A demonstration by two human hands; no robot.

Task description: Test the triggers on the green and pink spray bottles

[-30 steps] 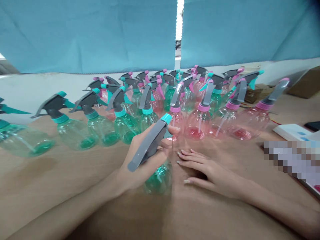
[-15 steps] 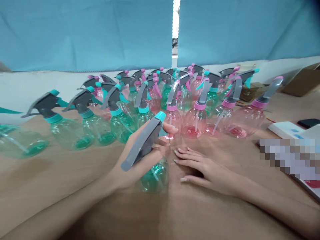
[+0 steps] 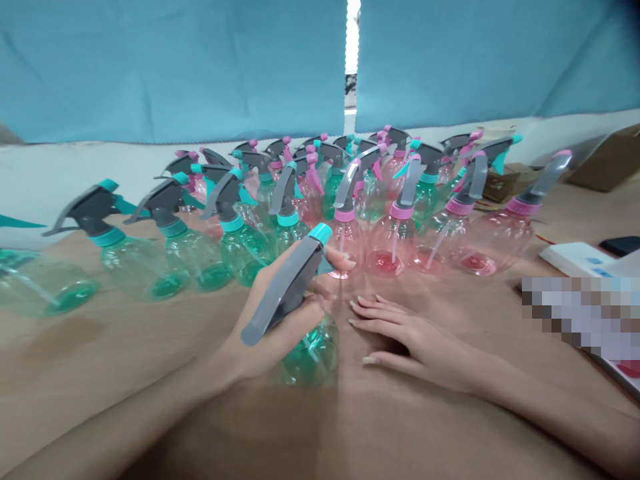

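My left hand (image 3: 280, 320) is wrapped around the neck of a green spray bottle (image 3: 311, 353) with a grey head and a turquoise nozzle. The bottle stands on the table, and the nozzle points away to the right. One or more fingers lie by the trigger, which is mostly hidden. To the right of that bottle, my right hand (image 3: 400, 333) rests on the brown tabletop (image 3: 380, 427), fingers stretched out and holding nothing. Just beyond my hands stand a green spray bottle (image 3: 293, 230) and a pink spray bottle (image 3: 345, 233).
Several green and pink spray bottles stand in rows across the table, including a pink one (image 3: 493, 240) at right. Further right lie a white object (image 3: 570, 257), a dark object (image 3: 620, 247) and a pixelated area. Cardboard boxes (image 3: 607, 160) sit behind; a blue curtain (image 3: 175, 67) hangs at the back.
The fingers of my left hand at the trigger have curled in slightly. My right hand and the bottles stay nearly where they were; the view has shifted a touch.
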